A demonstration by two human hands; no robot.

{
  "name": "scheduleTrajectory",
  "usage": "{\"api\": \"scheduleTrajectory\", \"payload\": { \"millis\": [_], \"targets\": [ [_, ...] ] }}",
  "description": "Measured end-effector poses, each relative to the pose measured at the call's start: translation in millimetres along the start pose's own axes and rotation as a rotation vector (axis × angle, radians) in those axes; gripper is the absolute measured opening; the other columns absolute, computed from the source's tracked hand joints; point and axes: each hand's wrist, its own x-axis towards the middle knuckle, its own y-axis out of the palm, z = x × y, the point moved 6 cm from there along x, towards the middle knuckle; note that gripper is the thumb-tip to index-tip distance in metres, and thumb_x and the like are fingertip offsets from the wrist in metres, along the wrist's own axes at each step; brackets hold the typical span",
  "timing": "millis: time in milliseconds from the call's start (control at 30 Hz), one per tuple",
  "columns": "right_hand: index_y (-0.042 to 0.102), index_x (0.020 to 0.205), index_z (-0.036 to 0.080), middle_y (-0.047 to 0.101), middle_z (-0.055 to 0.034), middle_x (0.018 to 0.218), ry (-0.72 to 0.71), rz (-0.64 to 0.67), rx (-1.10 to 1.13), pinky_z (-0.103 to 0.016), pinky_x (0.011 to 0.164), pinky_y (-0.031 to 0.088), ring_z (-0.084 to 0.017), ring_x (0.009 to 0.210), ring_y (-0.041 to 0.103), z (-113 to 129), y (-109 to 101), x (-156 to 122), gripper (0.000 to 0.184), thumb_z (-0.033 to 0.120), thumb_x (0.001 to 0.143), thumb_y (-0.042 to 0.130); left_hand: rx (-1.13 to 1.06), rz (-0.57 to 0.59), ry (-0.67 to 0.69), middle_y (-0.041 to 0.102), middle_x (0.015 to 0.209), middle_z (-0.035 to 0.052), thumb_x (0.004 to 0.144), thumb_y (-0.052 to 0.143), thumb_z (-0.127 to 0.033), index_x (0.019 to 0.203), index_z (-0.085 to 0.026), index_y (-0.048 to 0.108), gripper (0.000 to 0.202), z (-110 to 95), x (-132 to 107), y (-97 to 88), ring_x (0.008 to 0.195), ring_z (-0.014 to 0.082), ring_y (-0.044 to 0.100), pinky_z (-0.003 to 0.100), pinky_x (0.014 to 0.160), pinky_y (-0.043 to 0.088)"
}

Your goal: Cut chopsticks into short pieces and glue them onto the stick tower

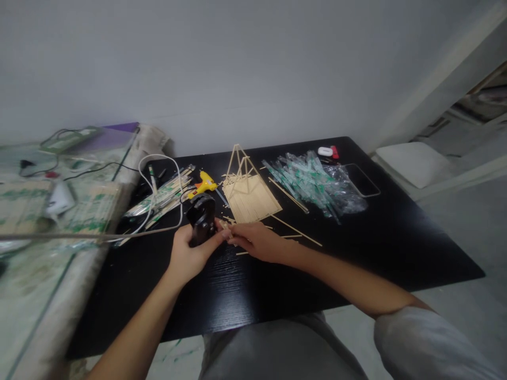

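Observation:
My left hand (189, 253) is wrapped round the handles of a black cutting tool (201, 220), held upright over the black table (388, 237). My right hand (255, 240) is closed in a pinch on a short thin wooden stick (225, 225) right beside the tool's jaws. Just beyond the hands lies a flat mat of glued sticks (253, 199) with a small stick pyramid frame (240, 168) standing on its far end. Loose long sticks (297, 231) lie to the right of my right hand.
A yellow glue gun (204, 184) and a white cable (162, 179) lie left of the mat, beside wrapped chopsticks (162, 200). Empty clear wrappers (312, 182) pile up at the right, next to a phone (362, 180). A cluttered glass surface (59, 211) adjoins the left.

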Motion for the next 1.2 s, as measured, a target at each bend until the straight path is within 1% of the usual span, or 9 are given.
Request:
{"api": "scheduleTrajectory", "payload": {
  "millis": [100, 233, 333, 500, 600, 700, 900, 1033, 1200],
  "targets": [
    [0.067, 0.104, 0.017, 0.075, -0.0085, 0.096, -0.025, -0.014, -0.009, -0.029, 0.081, 0.05, -0.02, 0.086, 0.069, 2, -3, 1, 0.018, 0.026, 0.102, 0.052, 0.001, -0.009, -0.004, 0.077, 0.082, 0.0051, 0.076, 0.078, -0.033, 0.079, -0.019, 0.076, 0.014, 4, -1, 0.8, 0.078, 0.0208, 0.072, 0.033, 0.079, 0.06],
    [0.067, 0.1, 0.017, 0.075, -0.007, 0.092, -0.036, -0.021, -0.001, -0.026, 0.076, 0.048, -0.018, 0.082, 0.07, 1, -2, 0, 0.02, 0.028, 0.103, 0.051, 0.111, 0.033, 0.073, 0.076, 0.083, 0.0037, 0.083, 0.073, -0.035, 0.088, -0.019, 0.074, 0.016, 4, -3, -2.4, 0.076, 0.0195, 0.07, 0.032, 0.076, 0.058],
    [0.068, 0.099, 0.017, 0.076, -0.0073, 0.093, -0.041, -0.021, 0.008, -0.025, 0.078, 0.049, -0.018, 0.086, 0.071, 1, -2, 0, 0.02, 0.028, 0.103, 0.051, 0.351, 0.113, 0.169, 0.075, 0.097, 0.005, 0.088, 0.065, -0.035, 0.105, -0.021, 0.069, 0.022, -7, -5, -13.6, 0.087, 0.0216, 0.069, 0.033, 0.081, 0.056],
    [0.069, 0.103, 0.017, 0.077, -0.0075, 0.1, -0.012, -0.023, 0.018, -0.028, 0.087, 0.05, -0.018, 0.095, 0.072, 0, -2, 1, 0.019, 0.024, 0.103, 0.051, 0.832, 0.093, 0.265, 0.07, 0.112, 0.01, 0.088, 0.053, -0.031, 0.123, -0.021, 0.058, 0.037, -28, -11, -45.7, 0.099, 0.0273, 0.067, 0.039, 0.088, 0.054],
    [0.069, 0.102, 0.017, 0.077, -0.0081, 0.102, -0.014, -0.024, 0.019, -0.029, 0.088, 0.05, -0.019, 0.096, 0.072, 0, -1, 1, 0.019, 0.024, 0.103, 0.051, 1.054, 0.127, 0.293, 0.065, 0.12, 0.0147, 0.088, 0.05, -0.03, 0.133, -0.02, 0.053, 0.046, -31, -19, -50.0, 0.105, 0.0321, 0.065, 0.044, 0.089, 0.054],
    [0.069, 0.1, 0.018, 0.077, -0.0084, 0.101, -0.006, -0.041, 0.016, -0.028, 0.084, 0.05, -0.02, 0.095, 0.072, -2, 0, 1, 0.019, 0.026, 0.103, 0.052, 1.229, 0.15, 0.3, 0.063, 0.115, 0.0163, 0.087, 0.05, -0.027, 0.135, -0.017, 0.052, 0.049, -32, -26, -44.4, 0.097, 0.0334, 0.065, 0.047, 0.085, 0.054],
    [0.068, 0.103, 0.016, 0.078, -0.0102, 0.097, -0.045, -0.049, -0.01, -0.027, 0.079, 0.049, -0.021, 0.09, 0.074, -4, 2, 2, 0.019, 0.027, 0.103, 0.053, 1.325, 0.182, 0.377, 0.063, 0.11, 0.0165, 0.087, 0.052, -0.022, 0.136, -0.014, 0.053, 0.05, -34, -29, -29.1, 0.091, 0.033, 0.064, 0.047, 0.083, 0.055],
    [0.068, 0.104, 0.017, 0.078, -0.0094, 0.098, -0.046, -0.046, -0.03, -0.026, 0.079, 0.049, -0.021, 0.091, 0.074, -5, 3, 3, 0.017, 0.027, 0.102, 0.054, 1.34, 0.195, 0.397, 0.063, 0.111, 0.0177, 0.089, 0.052, -0.022, 0.137, -0.012, 0.053, 0.05, -30, -29, -28.6, 0.089, 0.033, 0.065, 0.046, 0.081, 0.055],
    [0.067, 0.098, 0.016, 0.078, -0.0099, 0.096, -0.019, -0.043, -0.06, -0.026, 0.078, 0.048, -0.02, 0.089, 0.074, -2, 1, 4, 0.016, 0.025, 0.102, 0.055, 1.359, 0.208, 0.415, 0.065, 0.098, 0.0167, 0.088, 0.053, -0.021, 0.135, -0.01, 0.055, 0.049, -27, -31, -29.7, 0.082, 0.0326, 0.065, 0.045, 0.077, 0.055]
  ]
}}
